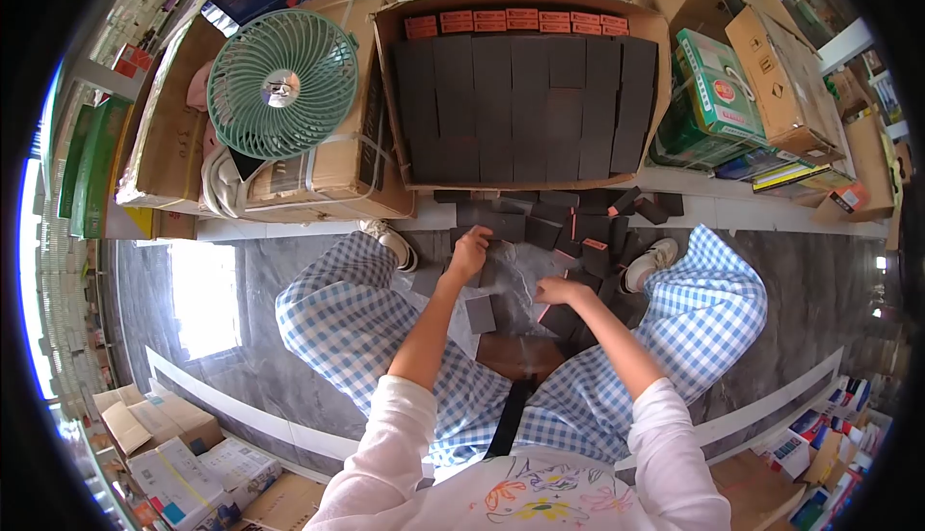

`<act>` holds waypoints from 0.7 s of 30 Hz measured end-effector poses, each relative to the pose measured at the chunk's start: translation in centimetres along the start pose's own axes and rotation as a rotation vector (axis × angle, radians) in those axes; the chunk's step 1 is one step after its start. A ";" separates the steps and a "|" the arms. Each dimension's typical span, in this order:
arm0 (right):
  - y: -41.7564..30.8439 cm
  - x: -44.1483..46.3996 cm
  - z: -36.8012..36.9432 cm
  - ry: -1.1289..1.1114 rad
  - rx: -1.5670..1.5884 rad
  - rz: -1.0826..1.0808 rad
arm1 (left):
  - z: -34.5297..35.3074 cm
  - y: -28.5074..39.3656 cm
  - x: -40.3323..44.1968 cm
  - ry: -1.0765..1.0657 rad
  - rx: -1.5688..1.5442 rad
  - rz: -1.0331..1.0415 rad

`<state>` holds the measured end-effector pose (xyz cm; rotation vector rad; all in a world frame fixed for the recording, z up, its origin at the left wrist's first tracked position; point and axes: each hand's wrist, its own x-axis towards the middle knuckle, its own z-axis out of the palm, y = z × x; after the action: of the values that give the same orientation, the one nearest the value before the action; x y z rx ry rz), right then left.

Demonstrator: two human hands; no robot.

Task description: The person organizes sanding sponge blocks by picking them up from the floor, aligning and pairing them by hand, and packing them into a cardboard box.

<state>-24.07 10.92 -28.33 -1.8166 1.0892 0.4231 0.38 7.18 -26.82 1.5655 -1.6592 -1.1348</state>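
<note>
Many small black boxes lie in a loose pile on the grey floor between the person's feet. My left hand [469, 253] is closed at the pile's left part, its fingers at the edge of a black box [505, 226]. Over the right part of the pile, my right hand [561, 291] has its fingers closed near a black box [559, 319] with a red edge; whether either hand grips a box is too small to tell. A single black box [480, 314] lies flat nearer the body. Beyond the pile, a large open carton [389, 136] holds rows of black boxes.
A green fan [282, 85] stands on a carton [332, 184] at the upper left. Green packs [713, 88] and cartons [780, 78] are at the upper right. Shelves with boxes [178, 478] run along the lower left and lower right. A foot [652, 263] flanks the pile.
</note>
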 end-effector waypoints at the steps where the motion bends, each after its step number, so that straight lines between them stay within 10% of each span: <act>1: -0.1 0.2 0.6 -0.008 0.005 0.003 | 0.1 -0.9 0.1 0.010 -0.010 -0.076; 11: 0.2 3.3 4.3 -0.137 0.084 0.037 | 1.3 -9.8 -1.4 0.122 0.187 -0.227; 21: 0.1 5.9 0.6 0.328 -0.147 0.110 | 2.5 -5.2 2.9 -0.039 0.363 -0.192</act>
<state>-20.85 8.47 -32.71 -2.0095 1.4193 0.2806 0.30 5.04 -32.90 1.9758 -1.8501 -1.0003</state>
